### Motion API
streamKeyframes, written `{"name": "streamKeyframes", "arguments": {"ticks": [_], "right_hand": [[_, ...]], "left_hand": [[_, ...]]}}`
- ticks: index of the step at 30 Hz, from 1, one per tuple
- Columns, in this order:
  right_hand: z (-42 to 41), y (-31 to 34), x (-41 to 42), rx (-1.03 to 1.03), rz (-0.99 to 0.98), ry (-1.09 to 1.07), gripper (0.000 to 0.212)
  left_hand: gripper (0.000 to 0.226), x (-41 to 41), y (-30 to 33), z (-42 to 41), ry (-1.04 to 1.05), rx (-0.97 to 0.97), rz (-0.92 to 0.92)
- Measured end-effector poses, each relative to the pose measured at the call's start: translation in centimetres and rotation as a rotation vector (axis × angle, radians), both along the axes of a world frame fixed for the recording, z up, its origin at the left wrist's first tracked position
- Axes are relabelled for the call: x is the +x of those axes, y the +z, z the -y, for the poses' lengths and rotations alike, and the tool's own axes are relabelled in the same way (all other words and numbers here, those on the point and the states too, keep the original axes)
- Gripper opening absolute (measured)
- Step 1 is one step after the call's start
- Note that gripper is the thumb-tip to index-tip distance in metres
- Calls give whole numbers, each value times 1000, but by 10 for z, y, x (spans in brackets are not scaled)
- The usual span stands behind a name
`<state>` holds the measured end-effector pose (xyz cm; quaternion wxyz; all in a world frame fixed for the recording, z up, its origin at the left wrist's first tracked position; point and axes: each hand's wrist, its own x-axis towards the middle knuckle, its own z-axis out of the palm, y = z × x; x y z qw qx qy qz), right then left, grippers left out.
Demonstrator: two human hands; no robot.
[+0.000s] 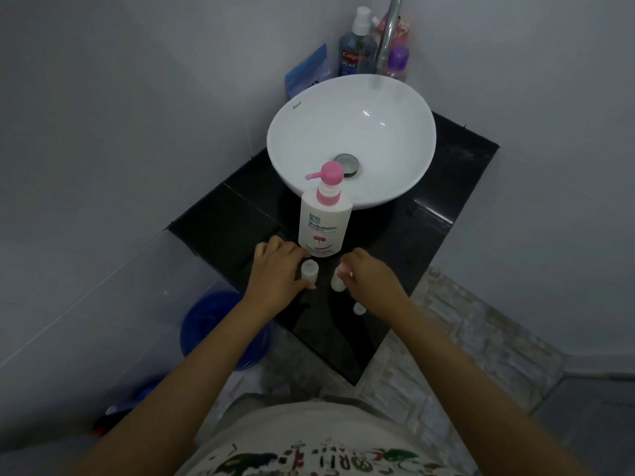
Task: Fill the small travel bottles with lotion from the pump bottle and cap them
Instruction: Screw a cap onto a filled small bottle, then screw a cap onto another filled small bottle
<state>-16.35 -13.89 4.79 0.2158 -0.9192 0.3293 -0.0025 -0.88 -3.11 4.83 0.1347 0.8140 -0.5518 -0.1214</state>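
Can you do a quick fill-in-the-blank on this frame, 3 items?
1. The pump bottle has a pump head coloured ____.
2. It stands on the black counter in front of the white ____.
3. The right hand holds the top of a small travel bottle; the left hand rests beside the ____ one.

Missing: pink; basin; other

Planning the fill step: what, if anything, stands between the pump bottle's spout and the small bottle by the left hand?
Nothing visible. The small bottle stands on the counter just in front of the pump bottle, beside the left hand.
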Motion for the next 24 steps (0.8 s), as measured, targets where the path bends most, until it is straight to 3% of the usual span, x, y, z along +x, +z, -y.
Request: {"name": "streamKeyframes", "arguments": {"ticks": [4, 11, 14, 16, 20, 24], "right_hand": [[0, -9, 8, -6, -17, 8, 21], [4, -13, 7, -14, -16, -7, 21], [4, -10, 7, -36, -54, 8, 39], [5, -5, 2, -39, -58, -42, 52], [11, -5, -15, 37, 86, -276, 46], [28, -21, -27, 99, -57, -382, 40]], "left_hand": [[57, 1, -9, 14, -74, 119, 125], [52, 0, -18, 26, -135, 166, 223], [44, -1, -20, 28, -153, 184, 257], [39, 0, -21, 32, -159, 192, 270], [37, 0, -18, 34, -163, 181, 262], [38, -1, -2, 26, -109, 68, 128]]}}
